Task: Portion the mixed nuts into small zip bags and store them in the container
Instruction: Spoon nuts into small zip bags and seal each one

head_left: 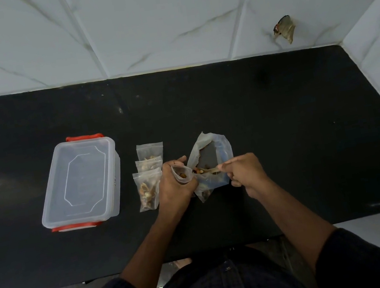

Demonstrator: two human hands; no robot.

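Note:
My left hand (174, 187) holds a small zip bag (182, 175) upright with its mouth spread open; a few nuts lie inside. My right hand (243, 172) grips a spoon (209, 170) loaded with nuts, its bowl touching the bag's mouth. Behind the spoon lies the large clear bag of mixed nuts (213, 155), open and mostly flat. Three filled small zip bags (148, 175) lie overlapping in a row left of my hands. The clear container (80, 182), lid on and red clips at both ends, stands farther left.
The black countertop (281, 129) ends at a white tiled wall behind and on the right. Its front edge runs just before my body. A torn scrap (284, 28) sticks to the wall at the back right.

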